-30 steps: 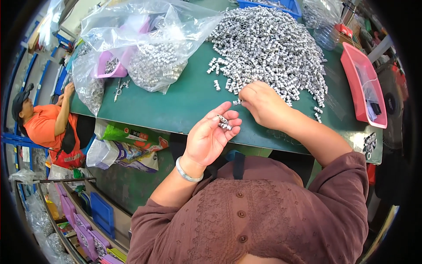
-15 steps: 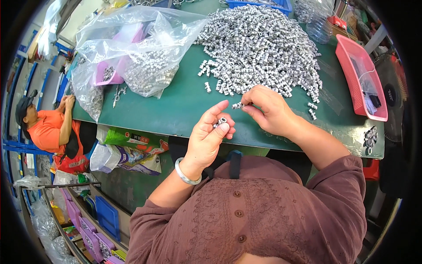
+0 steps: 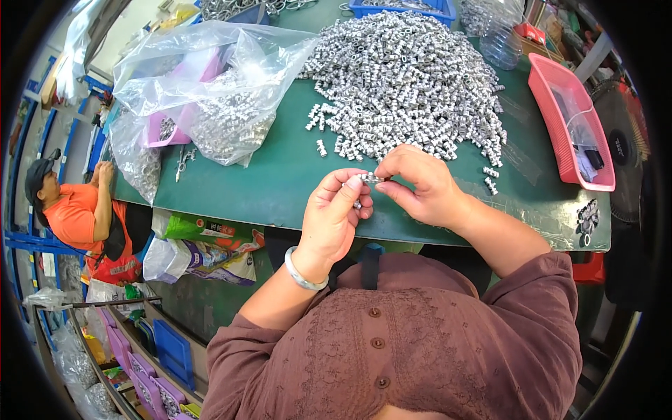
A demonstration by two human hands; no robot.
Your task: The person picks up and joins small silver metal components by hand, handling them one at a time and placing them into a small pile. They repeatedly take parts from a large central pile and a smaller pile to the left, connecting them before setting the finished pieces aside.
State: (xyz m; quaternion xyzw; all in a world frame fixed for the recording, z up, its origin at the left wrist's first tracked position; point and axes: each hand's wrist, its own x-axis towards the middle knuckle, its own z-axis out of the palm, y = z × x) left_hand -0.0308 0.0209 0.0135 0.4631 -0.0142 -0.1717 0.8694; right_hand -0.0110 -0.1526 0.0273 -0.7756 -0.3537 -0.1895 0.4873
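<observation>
Between my two hands is a small ribbed metal fitting, gripped at one end by my left hand and at the other by my right hand. Both hands pinch with thumb and forefinger. Another small metal piece shows among the curled lower fingers of my left hand; its full shape is hidden. Just beyond my hands, a large heap of similar metal fittings covers the green table. A few loose fittings lie at the heap's near left side.
A clear plastic bag of metal parts and a purple scoop lie at the left. The pink basket stands right, above several dark rings. A blue tray sits behind. A co-worker in orange is at far left.
My hands have come together, and my left forefinger has closed in. The fitting in my right hand now meets my left thumb and forefinger. The view has shifted slightly.
</observation>
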